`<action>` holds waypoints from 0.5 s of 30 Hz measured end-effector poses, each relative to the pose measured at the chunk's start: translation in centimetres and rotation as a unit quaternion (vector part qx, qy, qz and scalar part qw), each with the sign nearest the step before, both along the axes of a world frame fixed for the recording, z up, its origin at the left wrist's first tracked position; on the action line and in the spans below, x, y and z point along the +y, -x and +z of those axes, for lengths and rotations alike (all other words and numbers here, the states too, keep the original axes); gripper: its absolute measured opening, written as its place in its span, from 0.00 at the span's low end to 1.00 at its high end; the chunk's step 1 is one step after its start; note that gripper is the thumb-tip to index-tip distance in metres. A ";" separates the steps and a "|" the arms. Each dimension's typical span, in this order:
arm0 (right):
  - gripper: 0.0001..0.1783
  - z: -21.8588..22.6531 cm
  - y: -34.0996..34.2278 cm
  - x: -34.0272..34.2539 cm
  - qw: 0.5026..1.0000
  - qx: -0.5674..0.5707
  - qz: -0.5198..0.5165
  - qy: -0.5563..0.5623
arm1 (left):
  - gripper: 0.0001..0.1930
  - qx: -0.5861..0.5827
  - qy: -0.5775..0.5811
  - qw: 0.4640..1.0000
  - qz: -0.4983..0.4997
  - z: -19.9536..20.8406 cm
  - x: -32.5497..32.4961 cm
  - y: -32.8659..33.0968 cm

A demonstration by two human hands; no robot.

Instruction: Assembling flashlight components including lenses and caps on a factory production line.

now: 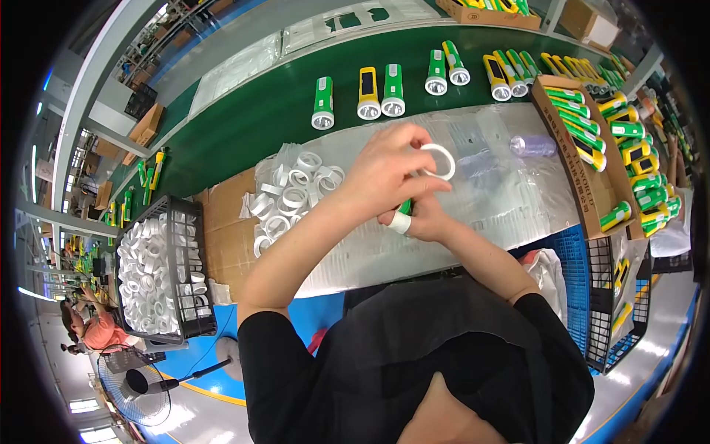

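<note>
My left hand (388,166) pinches a white plastic ring (441,160) and holds it over the end of a green flashlight (404,207). My right hand (421,220) lies under the left one and grips that flashlight, most of which is hidden; one finger wears a white band. Both hands hover above a grey plastic sheet (503,185) on the bench. A heap of white rings (292,196) lies just left of my hands.
A black wire basket (194,266) full of white rings stands at the left. Green and yellow flashlights (381,92) stand on the green conveyor belt (244,118). A cardboard box (584,170) of flashlights sits at the right, above a blue crate (569,255). Another person works far left.
</note>
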State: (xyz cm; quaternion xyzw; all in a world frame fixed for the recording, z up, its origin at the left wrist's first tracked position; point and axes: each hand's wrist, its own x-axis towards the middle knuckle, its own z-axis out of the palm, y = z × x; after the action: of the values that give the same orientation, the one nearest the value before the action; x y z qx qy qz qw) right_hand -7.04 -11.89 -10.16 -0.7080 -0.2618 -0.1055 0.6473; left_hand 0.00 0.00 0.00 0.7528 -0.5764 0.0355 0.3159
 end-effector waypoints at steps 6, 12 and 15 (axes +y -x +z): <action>0.27 -0.3 0.6 -0.7 0.972 0.168 0.028 -0.164 | 0.13 0.154 0.250 0.953 0.074 -1.7 3.3 1.7; 0.27 0.3 -0.2 -0.4 0.995 0.044 -0.010 -0.094 | 0.18 0.055 0.195 0.972 0.120 -3.7 5.0 3.6; 0.26 0.6 -0.1 -0.4 0.986 0.096 0.025 -0.131 | 0.19 0.029 0.184 0.975 0.125 -3.6 5.4 3.5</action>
State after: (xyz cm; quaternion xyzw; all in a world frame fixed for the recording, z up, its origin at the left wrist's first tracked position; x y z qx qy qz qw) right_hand -6.91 -12.30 -9.58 -0.6176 -0.1999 -0.0545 0.7587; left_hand -3.46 5.39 -3.63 0.7483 -0.4524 0.1584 0.4587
